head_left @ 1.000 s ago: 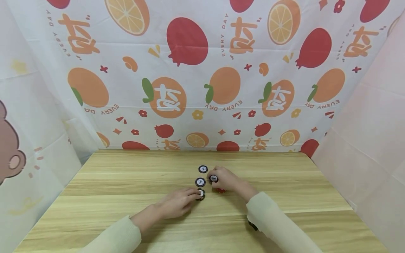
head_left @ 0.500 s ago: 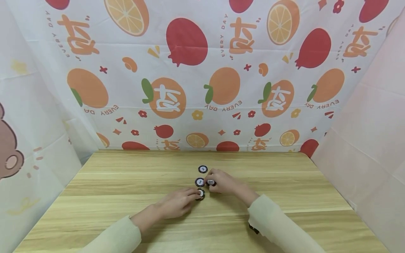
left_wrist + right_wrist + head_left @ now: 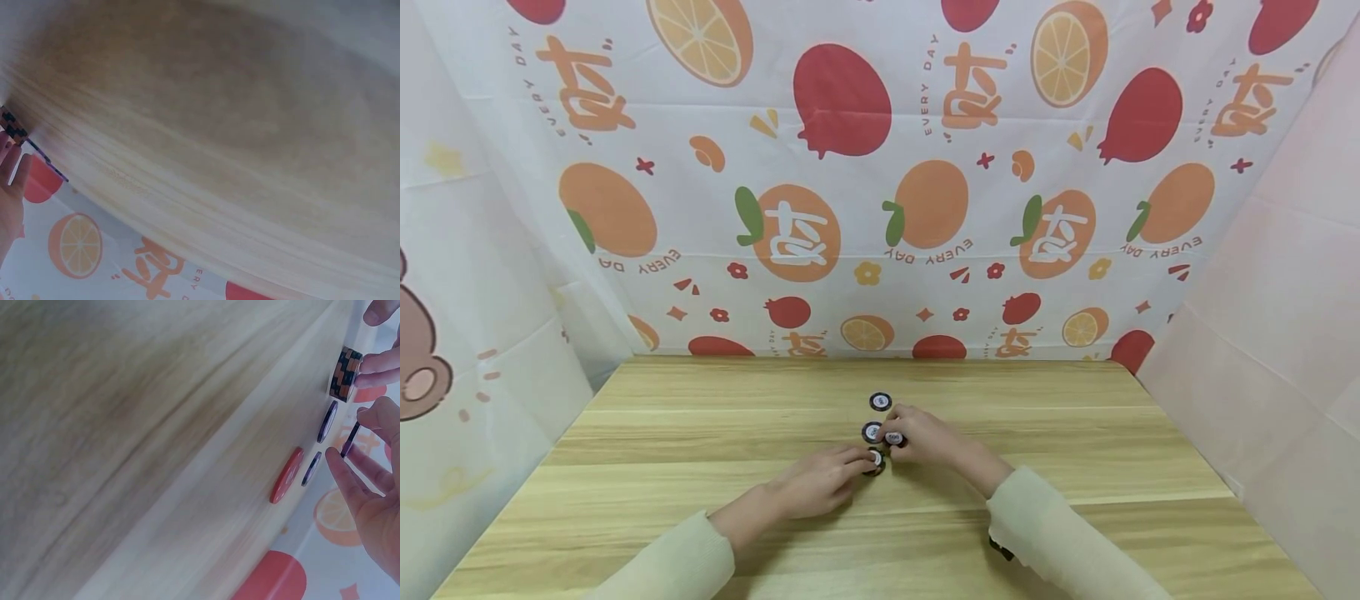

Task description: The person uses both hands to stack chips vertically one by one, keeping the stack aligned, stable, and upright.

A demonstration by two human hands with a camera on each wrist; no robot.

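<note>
My right hand [image 3: 925,435] pinches a dark poker chip [image 3: 894,438] with a white centre between thumb and fingers. That chip is held above the table, just right of a stack of black-and-orange poker chips [image 3: 345,374]. On top of the stack rest the extended fingers of my left hand [image 3: 823,479], its thumb apart from it in the right wrist view. Behind the stack a dark chip [image 3: 872,432] lies flat, and another dark chip [image 3: 881,402] lies farther back. A red chip [image 3: 287,475] on the table shows in the right wrist view but is hidden by my right hand in the head view.
The wooden table [image 3: 715,417] runs back to a fruit-printed cloth [image 3: 865,217]. Pale cloth hangs at its left and right sides. A small black object [image 3: 1001,548] shows at the edge of my right sleeve.
My right hand has moved left and slightly nearer with its chip, up close to the stack. The red chip has passed out of sight behind that hand. My left hand has stayed still.
</note>
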